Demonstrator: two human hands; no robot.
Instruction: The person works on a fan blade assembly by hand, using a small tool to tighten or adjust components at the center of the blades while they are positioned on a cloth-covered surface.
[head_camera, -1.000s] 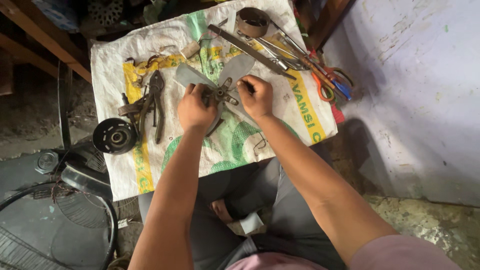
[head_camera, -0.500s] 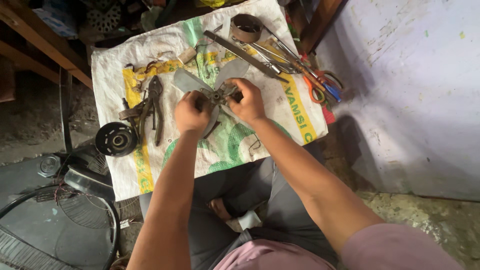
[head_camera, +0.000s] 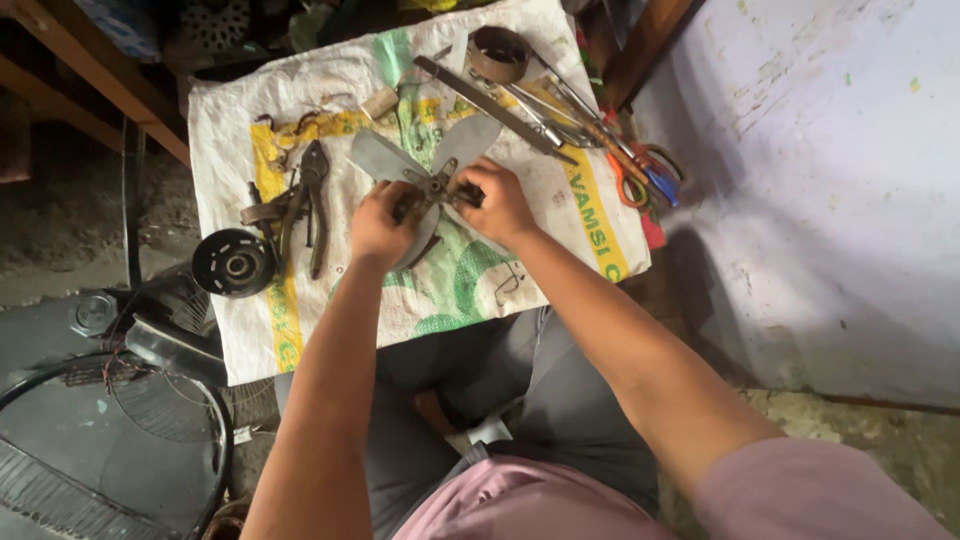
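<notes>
- Fan blade (head_camera: 432, 170): grey metal, several vanes spread from a central hub; lies slightly above centre of the frame on a white woven sack (head_camera: 330, 300) printed in green and yellow.
- Left hand (head_camera: 378, 226): fingers curled closed around the lower-left vane, just left of the hub.
- Right hand (head_camera: 497, 203): fingers closed on the right side of the hub, partly covering a vane.
- Pliers (head_camera: 314, 200): dark, lying on the sack to the left of the left hand, apart from it.
- Black round pulley (head_camera: 232, 263): at the sack's left edge, lower left of the pliers.
- Scissors (head_camera: 632, 172): orange-handled, among long metal tools at the upper right of the sack.
- Metal ring (head_camera: 498, 54): top centre, beyond the blade.
- Wire fan guard (head_camera: 215, 440): lower left of the frame, off the sack.
</notes>
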